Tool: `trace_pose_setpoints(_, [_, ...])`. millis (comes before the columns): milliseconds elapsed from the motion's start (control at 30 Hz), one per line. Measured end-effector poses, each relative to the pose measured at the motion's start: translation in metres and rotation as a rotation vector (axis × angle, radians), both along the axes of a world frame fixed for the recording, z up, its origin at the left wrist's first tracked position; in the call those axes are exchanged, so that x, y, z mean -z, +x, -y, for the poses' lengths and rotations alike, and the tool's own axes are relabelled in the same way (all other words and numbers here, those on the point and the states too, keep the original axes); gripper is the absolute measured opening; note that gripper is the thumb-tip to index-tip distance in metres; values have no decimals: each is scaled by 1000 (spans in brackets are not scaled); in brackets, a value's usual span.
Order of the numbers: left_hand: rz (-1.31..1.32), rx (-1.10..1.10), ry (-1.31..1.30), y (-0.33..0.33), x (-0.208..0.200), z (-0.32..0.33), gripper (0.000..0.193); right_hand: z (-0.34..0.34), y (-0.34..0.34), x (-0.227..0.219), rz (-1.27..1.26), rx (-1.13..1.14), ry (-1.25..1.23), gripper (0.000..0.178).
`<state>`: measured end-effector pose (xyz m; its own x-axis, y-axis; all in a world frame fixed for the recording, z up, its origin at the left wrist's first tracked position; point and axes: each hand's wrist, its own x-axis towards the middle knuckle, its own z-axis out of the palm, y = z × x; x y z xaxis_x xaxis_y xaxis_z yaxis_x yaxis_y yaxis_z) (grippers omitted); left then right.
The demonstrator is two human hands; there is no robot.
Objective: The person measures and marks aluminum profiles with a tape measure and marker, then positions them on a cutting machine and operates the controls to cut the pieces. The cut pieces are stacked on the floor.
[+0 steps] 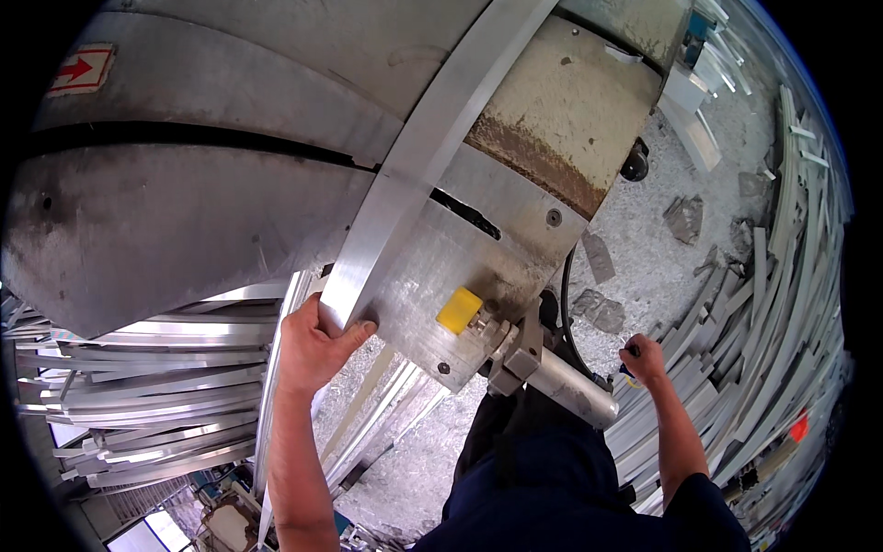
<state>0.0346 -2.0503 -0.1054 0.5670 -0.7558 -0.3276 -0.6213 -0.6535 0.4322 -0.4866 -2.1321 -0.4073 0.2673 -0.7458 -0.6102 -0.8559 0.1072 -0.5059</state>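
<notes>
My left hand (317,345) is closed on the near end of a long, flat-sided aluminium bar (405,184), thumb on one side and fingers on the other. The bar lies across a metal machine table (423,267) and runs up past the top of the view. Off to the right, my right hand (647,357) is curled around a small black thing, mostly hidden by the fingers. A yellow block (459,310) on a screw end sits on the table to the right of the bar. Beside it, a clamp cylinder (572,389) is fixed at the table's near corner.
A worn beige housing (570,110) and grey metal covers (184,212) flank the bar. Stacked aluminium profiles lie at the left (175,396) and right (736,368). Metal chips and flattened scraps (683,219) litter the floor. A black hose (568,322) hangs by the table edge.
</notes>
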Motion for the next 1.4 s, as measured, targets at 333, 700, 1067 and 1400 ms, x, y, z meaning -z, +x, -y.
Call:
trace_pose_setpoints(333, [-6,-30,-77,-4,4,0,41,-10,-15,-1,-59,-30,-22,20])
trace_pose_setpoints(700, [124,49,48,-6,-4,6,47,-13,0,3,-6,-23,-13,21])
trace_pose_setpoints(1067, [199,156,8,-3,2,6,55,1,18,-4,5,-74,-35,20])
trace_pose_setpoints(1400, [221,156,37,-4,3,5,55,4,16,0,-13,-62,-6,21])
